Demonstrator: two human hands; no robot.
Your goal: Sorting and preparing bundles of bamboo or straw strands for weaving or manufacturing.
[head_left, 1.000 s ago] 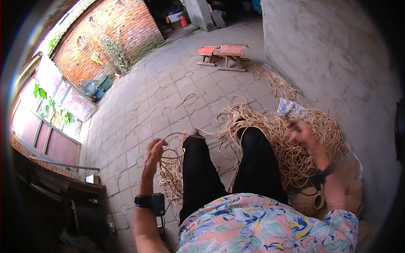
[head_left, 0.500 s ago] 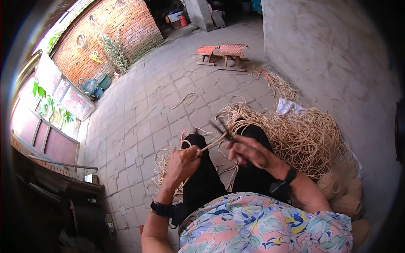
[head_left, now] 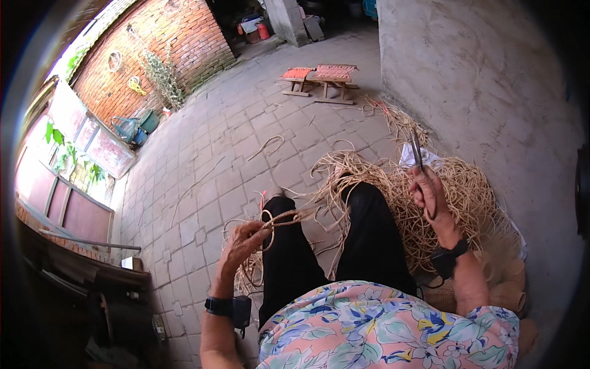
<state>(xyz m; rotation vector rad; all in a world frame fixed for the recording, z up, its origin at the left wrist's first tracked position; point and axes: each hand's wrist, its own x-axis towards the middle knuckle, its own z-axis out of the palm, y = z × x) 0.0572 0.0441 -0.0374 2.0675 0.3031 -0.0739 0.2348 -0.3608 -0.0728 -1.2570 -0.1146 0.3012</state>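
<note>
- Over the person's left knee, the left hand [head_left: 244, 237] pinches a looped bundle of straw strands [head_left: 284, 218], fingers closed on it.
- Out to the right, the right hand [head_left: 430, 192] grips a pair of scissors [head_left: 417, 149], blades pointing up and away.
- Beneath that hand a big tangled heap of straw [head_left: 458, 190] lies on the paving, against the grey wall [head_left: 485, 80].
- Farther off, two low wooden stools [head_left: 319, 77] stand on the paving stones [head_left: 209, 178].

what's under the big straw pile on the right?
A white cloth pokes out from under the straw pile's far edge, and paving shows around it. How far the cloth runs beneath is covered by strands. The right hand holds scissors above the pile.
</note>
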